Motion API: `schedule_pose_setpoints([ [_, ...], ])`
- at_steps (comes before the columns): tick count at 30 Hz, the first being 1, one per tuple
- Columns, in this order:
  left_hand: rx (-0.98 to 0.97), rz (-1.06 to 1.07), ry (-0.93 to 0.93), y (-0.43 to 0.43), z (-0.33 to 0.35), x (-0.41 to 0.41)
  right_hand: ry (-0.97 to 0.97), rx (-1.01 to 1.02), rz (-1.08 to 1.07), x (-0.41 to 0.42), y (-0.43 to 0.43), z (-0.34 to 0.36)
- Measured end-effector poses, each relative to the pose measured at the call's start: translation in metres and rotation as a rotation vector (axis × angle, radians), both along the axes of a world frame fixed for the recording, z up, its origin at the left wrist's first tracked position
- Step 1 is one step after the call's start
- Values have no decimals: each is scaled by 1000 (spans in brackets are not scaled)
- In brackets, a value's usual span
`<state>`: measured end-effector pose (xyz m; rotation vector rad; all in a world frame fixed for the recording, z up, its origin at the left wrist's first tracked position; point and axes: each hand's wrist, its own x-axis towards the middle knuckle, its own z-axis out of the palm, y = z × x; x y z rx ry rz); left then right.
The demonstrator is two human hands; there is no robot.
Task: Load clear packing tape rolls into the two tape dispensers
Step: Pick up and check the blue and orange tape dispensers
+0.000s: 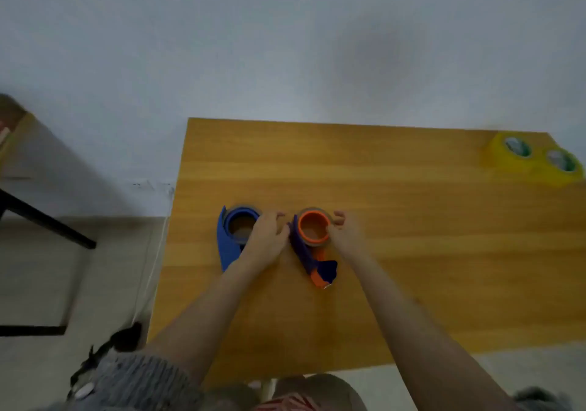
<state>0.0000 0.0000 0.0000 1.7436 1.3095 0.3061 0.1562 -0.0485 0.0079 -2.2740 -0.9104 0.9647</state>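
1. Orange dispenser [312, 231]: purple frame, orange hub. It is laid flat near the middle of the wooden surface [412, 252], with its handle turned toward the person. It is taken as the reference for every place below.
2. Clear tape roll [318, 210]: seated around the hub of the orange dispenser. Only a thin greyish rim is seen, on the far side.
3. Blue dispenser [226, 245]: laid flat just left of the orange dispenser, apart from it. A similar greyish rim is seen around its hub.
4. Left hand [268, 239]: placed at the left side of the orange dispenser, partly over the blue dispenser. The grip is narrow, with the fingertips curled onto the left edge of the purple frame.
5. Right hand [347, 236]: placed at the right side of the orange dispenser. The grip is narrow, with thumb and fingers pinched on the rim of the clear tape roll. Finer detail is lost to blur.
6. Two yellow-tinted spare rolls [501, 153]: set side by side, touching, far to the right of and beyond the orange dispenser, at the corner of the surface.
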Motion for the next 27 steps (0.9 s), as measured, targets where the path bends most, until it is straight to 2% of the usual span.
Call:
schedule_pose_setpoints([
  [2,-13,12,4,0,-1,7,-16,1,-29,2,6,-4],
  [7,-77,-51,50,-11,-9,17,-79,-72,75,0,11,-20],
  [13,-109,-50,82,-10,-12,22,-217,-89,129,1,18,-26],
  [17,-135,-53,50,-5,-11,23,-229,-53,134,2,20,-29],
  [20,-108,-78,26,0,-7,26,-258,-24,130,3,20,-30],
  [27,-43,-104,105,6,-5,17,-259,-30,64,1,21,-32],
])
